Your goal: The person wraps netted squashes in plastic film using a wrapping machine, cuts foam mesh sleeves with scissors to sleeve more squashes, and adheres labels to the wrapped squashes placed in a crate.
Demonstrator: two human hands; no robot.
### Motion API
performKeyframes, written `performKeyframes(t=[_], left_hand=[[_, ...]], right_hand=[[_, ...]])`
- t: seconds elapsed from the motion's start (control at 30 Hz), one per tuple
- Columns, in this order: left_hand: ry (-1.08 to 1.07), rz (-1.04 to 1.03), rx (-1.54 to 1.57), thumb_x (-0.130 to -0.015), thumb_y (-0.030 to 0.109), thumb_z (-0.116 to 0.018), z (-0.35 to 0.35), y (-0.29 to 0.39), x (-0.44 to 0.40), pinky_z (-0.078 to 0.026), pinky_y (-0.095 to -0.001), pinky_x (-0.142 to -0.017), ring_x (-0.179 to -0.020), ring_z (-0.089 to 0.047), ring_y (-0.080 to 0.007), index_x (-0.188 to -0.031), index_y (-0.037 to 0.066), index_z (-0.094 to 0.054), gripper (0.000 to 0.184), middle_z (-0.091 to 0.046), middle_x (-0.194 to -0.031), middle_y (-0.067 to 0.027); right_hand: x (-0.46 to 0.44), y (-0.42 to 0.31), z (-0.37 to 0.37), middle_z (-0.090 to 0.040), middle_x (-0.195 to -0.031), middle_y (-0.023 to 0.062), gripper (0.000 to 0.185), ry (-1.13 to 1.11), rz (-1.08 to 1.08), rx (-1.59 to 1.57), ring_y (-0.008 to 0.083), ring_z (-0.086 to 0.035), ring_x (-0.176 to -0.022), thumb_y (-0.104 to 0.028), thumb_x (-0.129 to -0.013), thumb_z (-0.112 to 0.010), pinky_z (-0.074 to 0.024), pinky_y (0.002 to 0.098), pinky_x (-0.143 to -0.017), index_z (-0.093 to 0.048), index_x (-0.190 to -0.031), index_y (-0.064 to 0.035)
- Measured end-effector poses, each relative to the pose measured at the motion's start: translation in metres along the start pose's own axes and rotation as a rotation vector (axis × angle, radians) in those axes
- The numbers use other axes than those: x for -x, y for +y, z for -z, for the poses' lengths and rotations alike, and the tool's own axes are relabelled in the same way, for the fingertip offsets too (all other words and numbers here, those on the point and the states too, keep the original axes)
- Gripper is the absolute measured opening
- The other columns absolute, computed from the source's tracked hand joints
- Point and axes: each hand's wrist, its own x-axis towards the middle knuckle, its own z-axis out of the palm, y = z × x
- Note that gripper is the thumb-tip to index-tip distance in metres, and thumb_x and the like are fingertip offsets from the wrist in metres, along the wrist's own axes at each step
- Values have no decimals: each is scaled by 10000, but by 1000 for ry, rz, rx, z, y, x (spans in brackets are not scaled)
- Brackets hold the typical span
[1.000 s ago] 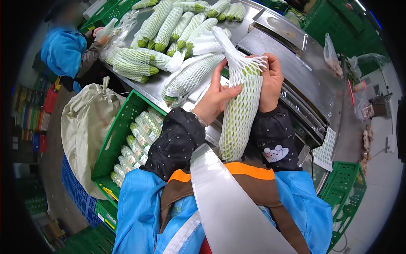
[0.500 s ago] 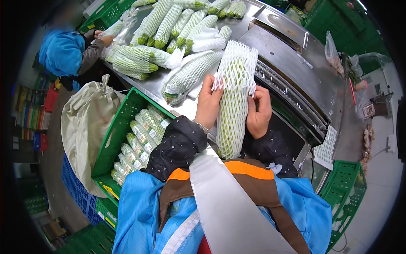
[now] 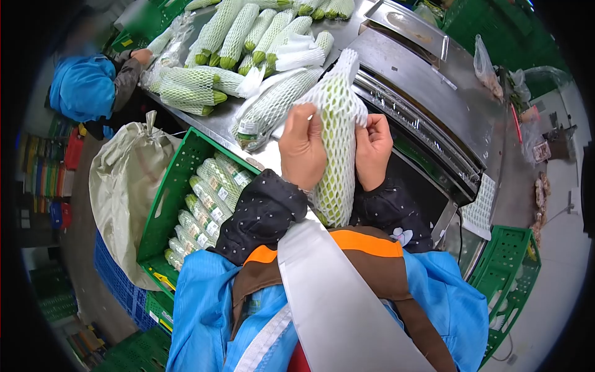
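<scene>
A long green vegetable in a white foam net (image 3: pixel 334 167) stands lengthwise in front of me, the net bunched to a narrow tip at its far end. My left hand (image 3: pixel 302 149) is closed, pinching a fold of the net on the left side. On the opposite side my right hand (image 3: pixel 373 152) grips the net's edge between thumb and fingers. Just left of my hands lies another netted vegetable (image 3: pixel 273 111) in clear wrap with a label. Farther back, several netted vegetables (image 3: pixel 238 37) are piled on the steel table (image 3: pixel 180 113).
A green crate (image 3: pixel 162 204) at my left holds several wrapped, labelled vegetables (image 3: pixel 207 201). Beside it stands a pale sack (image 3: pixel 127 192). A metal machine (image 3: pixel 427 118) is at the right. Another person (image 3: pixel 83 87) works at the far left. A second green crate (image 3: pixel 505 266) sits lower right.
The net's far end has gone from wide and doubled over to a narrow, bunched tip. My left hand has turned, its back now facing me. My right hand has moved slightly up.
</scene>
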Motion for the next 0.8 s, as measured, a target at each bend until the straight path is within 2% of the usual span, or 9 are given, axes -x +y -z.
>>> performKeyframes(t=[0.17, 0.27, 0.3, 0.4, 0.43, 0.53, 0.6, 0.7, 0.8], left_hand=[[12, 154, 219, -922, 15, -538, -2, -27, -6, -508, -280, -757, -873, -583, -174, -1282, 99, -331, 424, -459, -1197, -146], [-221, 566, 658, -901, 13, -581, 19, -4, -30, -527, -292, -761, -892, -606, -194, -1336, 121, -266, 548, -469, -1234, -162], [-321, 578, 641, -901, 33, -593, 26, -3, -37, -528, -293, -739, -939, -613, -187, -1279, 92, -378, 439, -526, -1224, -144], [-364, 177, 213, -888, 37, -594, 20, -30, -31, -521, -322, -729, -934, -637, -226, -1157, 69, -502, 286, -593, -1128, -133], [-238, 66, -66, -860, -14, -580, 15, -27, -21, -460, -267, -615, -763, -562, -127, -1049, 49, -557, 201, -579, -1040, -82], [-27, -82, -200, -767, -109, -576, 10, -15, -3, -484, -325, -663, -808, -610, -310, -956, 19, -530, 232, -580, -1131, -177], [-89, 44, -183, -788, -96, -577, 16, -5, 12, -500, -358, -757, -899, -625, -366, -938, 47, -506, 220, -519, -1261, -241], [-106, 72, -74, -876, -30, -551, 22, -16, 44, -434, -369, -916, -1151, -528, -419, -973, 46, -495, 136, -442, -1344, -284], [-121, 40, 82, -891, -5, -547, 29, -11, 34, -316, -421, -1040, -1278, -400, -443, -967, 45, -498, 103, -355, -1394, -313]], right_hand=[[0, -1, 7, -483, -776, -18, 79, -81, 65, 147, 32, -463, -682, 34, -909, -501, -403, 189, -603, -448, -916, -24], [-1, -4, -2, -550, -827, 4, 60, -5, 37, 23, 40, -508, -709, 33, -910, -493, -422, 199, -608, -458, -905, -15], [1, -7, -3, -622, -934, 53, 142, -8, -12, 20, 41, -543, -753, 46, -906, -487, -445, 211, -621, -524, -1041, 25], [1, -7, -1, -652, -1002, 95, 326, -18, 37, 127, 64, -580, -784, 51, -899, -494, -473, 219, -679, -520, -1223, 41], [1, -1, 1, -663, -1020, 112, 399, -25, 90, 198, 97, -608, -827, 54, -889, -505, -489, 233, -734, -513, -1287, 30], [9, -7, -1, -662, -1049, 112, 291, -3, 193, 474, 140, -622, -908, 20, -906, -531, -494, 260, -799, -585, -1190, 57], [15, 8, -4, -663, -956, 67, 255, 91, 106, 228, 111, -613, -782, -16, -929, -529, -491, 231, -700, -608, -1164, 43], [31, -6, -6, -587, -805, -11, 212, 144, -408, -161, 10, -456, -601, -66, -954, -518, -343, 158, -511, -626, -1117, 15], [46, -3, -5, -614, -862, 22, 212, 119, -423, -215, 41, -536, -683, -36, -957, -500, -439, 173, -585, -608, -1129, 22]])
